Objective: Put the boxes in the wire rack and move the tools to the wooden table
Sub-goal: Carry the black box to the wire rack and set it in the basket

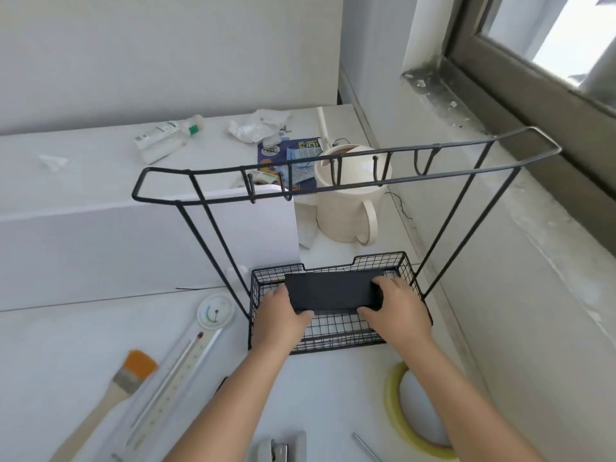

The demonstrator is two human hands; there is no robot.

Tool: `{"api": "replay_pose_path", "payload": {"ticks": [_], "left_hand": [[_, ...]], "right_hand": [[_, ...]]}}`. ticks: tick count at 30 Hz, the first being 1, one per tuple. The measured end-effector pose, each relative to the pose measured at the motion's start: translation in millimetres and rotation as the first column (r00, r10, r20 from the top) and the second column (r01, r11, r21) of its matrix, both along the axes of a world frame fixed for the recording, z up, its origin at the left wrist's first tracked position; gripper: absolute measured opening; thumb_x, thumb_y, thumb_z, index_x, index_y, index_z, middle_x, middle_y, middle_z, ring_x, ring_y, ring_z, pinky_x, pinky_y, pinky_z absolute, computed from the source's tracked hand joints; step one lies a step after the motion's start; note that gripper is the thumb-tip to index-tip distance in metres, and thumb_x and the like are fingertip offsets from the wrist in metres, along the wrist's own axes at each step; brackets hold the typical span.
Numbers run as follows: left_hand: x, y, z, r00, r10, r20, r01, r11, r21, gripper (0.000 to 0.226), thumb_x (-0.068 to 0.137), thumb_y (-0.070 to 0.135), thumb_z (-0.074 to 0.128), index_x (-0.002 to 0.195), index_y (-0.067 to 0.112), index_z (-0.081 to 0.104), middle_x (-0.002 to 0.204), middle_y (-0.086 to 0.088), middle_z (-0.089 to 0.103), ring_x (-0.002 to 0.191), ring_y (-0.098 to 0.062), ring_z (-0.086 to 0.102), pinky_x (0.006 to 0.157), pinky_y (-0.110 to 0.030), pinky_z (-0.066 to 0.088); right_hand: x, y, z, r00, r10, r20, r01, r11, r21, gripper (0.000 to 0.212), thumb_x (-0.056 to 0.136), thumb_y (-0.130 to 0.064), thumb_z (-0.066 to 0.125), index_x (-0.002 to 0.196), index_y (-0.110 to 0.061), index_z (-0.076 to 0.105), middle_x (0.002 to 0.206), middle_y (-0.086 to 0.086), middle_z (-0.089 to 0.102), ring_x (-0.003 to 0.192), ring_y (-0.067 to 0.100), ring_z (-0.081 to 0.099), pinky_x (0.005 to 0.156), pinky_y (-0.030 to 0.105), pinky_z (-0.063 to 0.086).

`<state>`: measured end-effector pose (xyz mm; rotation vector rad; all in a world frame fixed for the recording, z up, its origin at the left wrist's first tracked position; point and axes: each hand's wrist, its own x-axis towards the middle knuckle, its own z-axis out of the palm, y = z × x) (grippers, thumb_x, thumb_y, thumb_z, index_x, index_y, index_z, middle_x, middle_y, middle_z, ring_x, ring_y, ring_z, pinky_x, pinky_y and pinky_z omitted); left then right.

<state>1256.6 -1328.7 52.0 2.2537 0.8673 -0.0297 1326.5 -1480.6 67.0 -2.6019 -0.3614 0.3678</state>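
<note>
A flat black box lies inside the mesh basket of the black wire rack, which stands on the white surface with a tall hooked frame above it. My left hand grips the box's left end and my right hand grips its right end, both reaching over the basket's front rim. Tools lie on the white surface near me: a paintbrush with orange bristles, a long thermometer on a white board, a roll of yellow tape, a stapler and a thin metal rod.
A round white dial gauge sits left of the rack. Behind the rack stand a cream jug, a raised white ledge with tubes, crumpled wrapping and a blue packet. A wall and window sill close the right side.
</note>
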Motion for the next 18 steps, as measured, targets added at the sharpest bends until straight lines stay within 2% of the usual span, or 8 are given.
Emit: {"api": "replay_pose_path", "payload": {"ticks": [3, 9, 14, 18], "left_hand": [[0.7, -0.4, 0.5, 1.000, -0.008, -0.021, 0.009, 1.000, 0.012, 0.036, 0.076, 0.021, 0.063, 0.107, 0.007, 0.051, 0.112, -0.017, 0.054, 0.101, -0.032, 0.054, 0.080, -0.035, 0.044], [-0.5, -1.7, 1.5, 1.000, -0.020, -0.009, 0.020, 1.000, 0.011, 0.032, 0.077, 0.025, 0.063, 0.103, 0.009, 0.053, 0.109, -0.015, 0.057, 0.098, -0.031, 0.055, 0.080, -0.038, 0.046], [-1.9, -4.0, 1.9, 1.000, -0.018, -0.009, 0.018, 1.000, 0.025, 0.030, 0.079, 0.025, 0.060, 0.106, 0.013, 0.052, 0.107, -0.013, 0.058, 0.098, -0.031, 0.054, 0.079, -0.037, 0.045], [-2.8, -4.7, -0.2, 1.000, -0.015, -0.028, 0.016, 0.999, 0.052, 0.031, 0.080, 0.026, 0.060, 0.105, 0.009, 0.052, 0.107, -0.015, 0.059, 0.098, -0.033, 0.055, 0.079, -0.039, 0.045]], "right_hand": [[0.7, 0.6, -0.3, 1.000, -0.002, 0.011, 0.002, 1.000, -0.023, 0.047, 0.077, -0.028, 0.064, 0.118, -0.013, 0.046, 0.125, 0.008, 0.045, 0.101, 0.026, 0.054, 0.066, 0.029, 0.042], [0.7, 2.8, -2.1, 0.998, -0.025, 0.050, 0.025, 1.000, -0.005, 0.042, 0.084, -0.021, 0.056, 0.123, -0.011, 0.044, 0.135, 0.009, 0.041, 0.112, 0.027, 0.050, 0.082, 0.037, 0.048], [-1.0, 1.7, -4.0, 0.998, -0.026, 0.054, 0.027, 1.000, -0.013, 0.043, 0.083, -0.023, 0.057, 0.122, -0.011, 0.044, 0.134, 0.010, 0.042, 0.110, 0.028, 0.051, 0.080, 0.037, 0.049], [-1.9, 1.8, -3.5, 0.998, -0.017, 0.056, 0.018, 1.000, -0.024, 0.042, 0.084, -0.023, 0.056, 0.123, -0.010, 0.044, 0.134, 0.011, 0.042, 0.109, 0.029, 0.052, 0.077, 0.038, 0.048]]}}
